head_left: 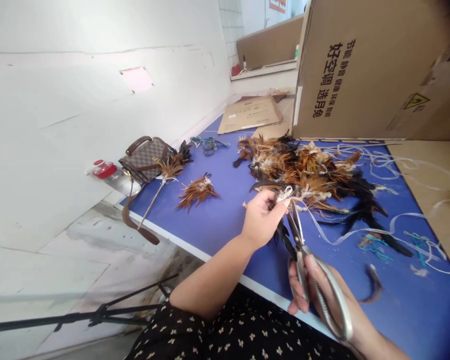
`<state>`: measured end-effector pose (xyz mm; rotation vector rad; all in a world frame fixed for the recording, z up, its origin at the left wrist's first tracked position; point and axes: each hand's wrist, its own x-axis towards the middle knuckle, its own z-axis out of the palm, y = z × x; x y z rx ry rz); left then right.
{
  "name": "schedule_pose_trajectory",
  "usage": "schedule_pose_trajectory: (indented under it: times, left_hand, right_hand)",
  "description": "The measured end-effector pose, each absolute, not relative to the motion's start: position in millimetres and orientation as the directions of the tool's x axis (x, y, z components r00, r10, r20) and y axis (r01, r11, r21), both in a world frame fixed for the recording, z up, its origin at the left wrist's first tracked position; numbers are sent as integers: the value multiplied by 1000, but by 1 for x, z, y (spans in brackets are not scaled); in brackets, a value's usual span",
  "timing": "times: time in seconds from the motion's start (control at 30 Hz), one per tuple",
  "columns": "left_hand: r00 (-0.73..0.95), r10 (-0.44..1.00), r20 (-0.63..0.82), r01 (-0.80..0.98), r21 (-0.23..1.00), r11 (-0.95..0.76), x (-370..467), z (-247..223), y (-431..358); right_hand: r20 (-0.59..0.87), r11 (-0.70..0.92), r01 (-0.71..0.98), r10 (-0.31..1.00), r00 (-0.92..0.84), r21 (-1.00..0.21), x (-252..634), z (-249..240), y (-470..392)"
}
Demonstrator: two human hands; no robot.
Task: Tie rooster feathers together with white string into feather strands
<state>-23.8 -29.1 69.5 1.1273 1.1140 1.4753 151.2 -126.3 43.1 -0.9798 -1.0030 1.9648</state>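
Note:
Over the front of the blue table, my left hand (263, 217) pinches a small bundle of dark feathers (284, 237) at its tied end. A looped white ribbon (287, 192) stands up from its fingertips, and its long tail trails off to the right. Large metal scissors (333, 295) are in my right hand (315, 285), fingers around the handles. Their blades are parted and point up beside the left fingertips, close to the ribbon. Just beyond both hands lies a big heap of brown and black feathers (296, 167).
Left on the table are a feather bunch (198, 191), a feather-topped stick (150, 206), a patterned handbag (146, 159) and a red-lidded bottle (112, 175). Tall cardboard (375, 75) stands behind. Teal string (377, 247) lies right. A black tripod (101, 315) is below the table edge.

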Motion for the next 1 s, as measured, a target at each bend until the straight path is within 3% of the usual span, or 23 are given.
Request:
schedule_pose_trajectory:
  times: [0.17,0.47,1.0]
  left_hand:
    - [-107,986,127,-133,981,-141,-28,64,-32]
    - [25,1000,19,-286,958,-12,-37,65,-31]
    - [88,996,-24,-205,978,42,-51,68,-30]
  right_hand:
    - [-298,-414,-214,857,-421,-885,153,37,-124]
    - [-282,-343,-45,836,-471,-938,172,36,-115]
    - [-342,-387,16,794,-503,-922,193,12,-111]
